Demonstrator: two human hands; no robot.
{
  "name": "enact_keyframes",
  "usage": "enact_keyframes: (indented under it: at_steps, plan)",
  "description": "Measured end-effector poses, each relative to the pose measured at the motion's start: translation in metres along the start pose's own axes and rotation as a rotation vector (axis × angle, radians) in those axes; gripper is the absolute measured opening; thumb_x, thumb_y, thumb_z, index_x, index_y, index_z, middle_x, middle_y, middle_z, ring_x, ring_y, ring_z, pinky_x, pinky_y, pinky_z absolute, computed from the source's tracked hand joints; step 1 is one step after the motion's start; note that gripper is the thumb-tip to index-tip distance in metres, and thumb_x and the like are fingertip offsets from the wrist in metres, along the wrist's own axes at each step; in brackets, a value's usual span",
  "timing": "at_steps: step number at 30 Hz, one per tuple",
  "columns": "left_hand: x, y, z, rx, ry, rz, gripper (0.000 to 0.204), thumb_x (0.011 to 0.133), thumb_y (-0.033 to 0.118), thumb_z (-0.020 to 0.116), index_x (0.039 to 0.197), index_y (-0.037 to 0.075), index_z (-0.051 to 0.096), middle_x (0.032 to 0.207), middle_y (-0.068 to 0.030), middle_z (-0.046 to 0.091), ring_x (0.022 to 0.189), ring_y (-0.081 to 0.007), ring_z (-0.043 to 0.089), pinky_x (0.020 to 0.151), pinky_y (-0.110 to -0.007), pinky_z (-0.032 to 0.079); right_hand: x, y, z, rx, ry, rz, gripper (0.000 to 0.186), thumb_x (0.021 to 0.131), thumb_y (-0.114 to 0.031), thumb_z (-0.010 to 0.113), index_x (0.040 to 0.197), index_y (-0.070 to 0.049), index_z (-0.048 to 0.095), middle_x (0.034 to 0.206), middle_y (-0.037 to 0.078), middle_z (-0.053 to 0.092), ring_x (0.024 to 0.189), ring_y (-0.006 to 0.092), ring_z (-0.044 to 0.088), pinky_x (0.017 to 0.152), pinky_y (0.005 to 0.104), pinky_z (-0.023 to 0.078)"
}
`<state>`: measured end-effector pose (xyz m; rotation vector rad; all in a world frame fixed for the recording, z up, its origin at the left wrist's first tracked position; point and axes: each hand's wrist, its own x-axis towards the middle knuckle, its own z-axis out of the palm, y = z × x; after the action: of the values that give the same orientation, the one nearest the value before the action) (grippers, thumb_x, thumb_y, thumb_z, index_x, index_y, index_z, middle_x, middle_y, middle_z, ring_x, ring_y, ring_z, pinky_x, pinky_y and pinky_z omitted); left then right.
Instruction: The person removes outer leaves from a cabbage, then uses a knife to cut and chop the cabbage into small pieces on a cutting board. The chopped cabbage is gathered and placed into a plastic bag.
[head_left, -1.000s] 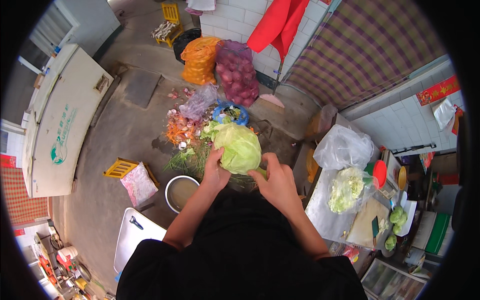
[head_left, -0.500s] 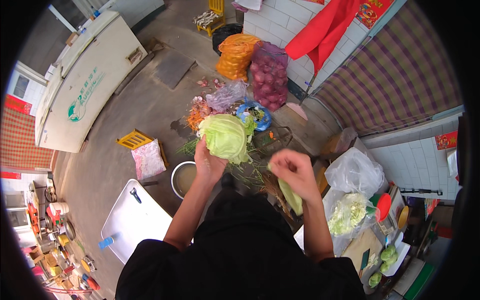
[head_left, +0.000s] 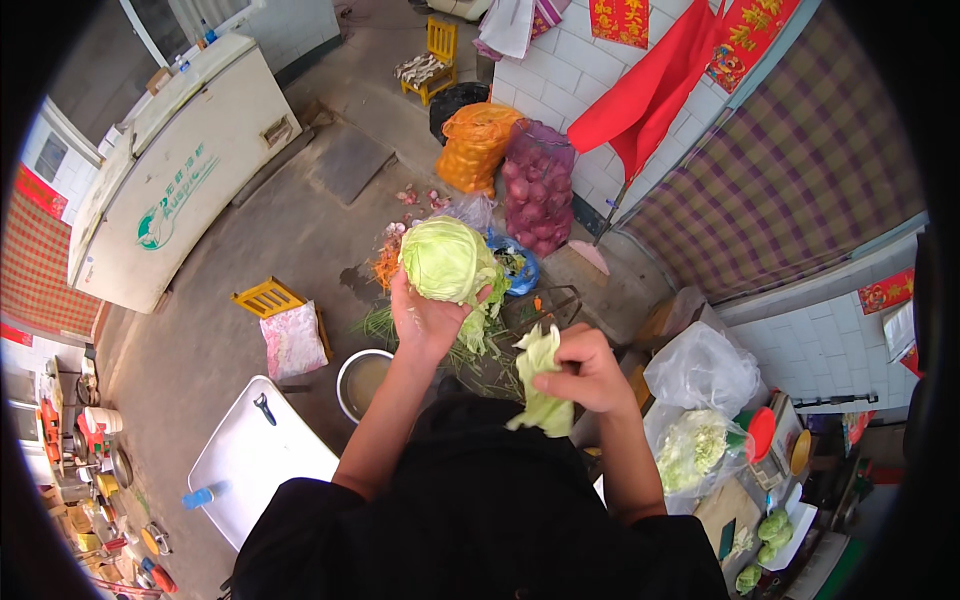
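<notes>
My left hand (head_left: 424,320) cups a pale green cabbage (head_left: 440,258) from below, fingers wrapped under its near side. Some looser leaf edges show at the cabbage's right, over the scraps on the floor. To the right and nearer to me, my right hand (head_left: 588,372) grips a torn cabbage leaf (head_left: 543,390) between thumb and fingers. The leaf is apart from the cabbage and hangs to the left of the hand.
Vegetable scraps (head_left: 385,265) and a blue bag (head_left: 518,265) lie on the floor beyond. A basin (head_left: 345,390) and a white tabletop (head_left: 265,450) with a peeler (head_left: 264,408) are at left. Bagged shredded cabbage (head_left: 695,450) sits at right. Mesh sacks (head_left: 537,185) stand farther off.
The leaf in my right hand has swung from hanging below the hand to its left side, spread wider. My left hand still holds the cabbage. The view has tilted up slightly.
</notes>
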<state>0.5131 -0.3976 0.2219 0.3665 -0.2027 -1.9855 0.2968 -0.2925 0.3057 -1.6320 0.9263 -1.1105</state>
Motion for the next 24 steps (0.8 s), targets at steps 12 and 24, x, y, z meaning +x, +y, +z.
enact_keyframes:
  at_steps: [12, 24]
  plan:
    - [0.02, -0.016, -0.006, 0.097, -0.08, 0.054, 0.068, 0.095, 0.044, 0.058, 0.152, 0.008, 0.044, 0.15, -0.0122, 0.055, 0.137, -0.0325, 0.053, 0.115, -0.05, 0.041, 0.063, 0.05, 0.06, -0.205, 0.694, 0.085, 0.047, 0.086, -0.007, 0.079, 0.128, 0.005, 0.06, 0.129, 0.017, 0.061, 0.115, 0.0278, 0.065, 0.09, 0.0363, 0.056]
    - [0.011, -0.023, 0.01, 0.166, -0.038, 0.067, 0.069, 0.101, 0.05, 0.056, 0.153, 0.006, 0.043, 0.149, -0.0121, 0.055, 0.137, -0.0325, 0.053, 0.116, -0.051, 0.04, 0.041, 0.032, 0.067, -0.182, 0.709, -0.118, 0.025, 0.084, 0.016, 0.065, 0.091, -0.002, 0.051, 0.099, 0.008, 0.054, 0.09, 0.0174, 0.055, 0.085, 0.0297, 0.047]
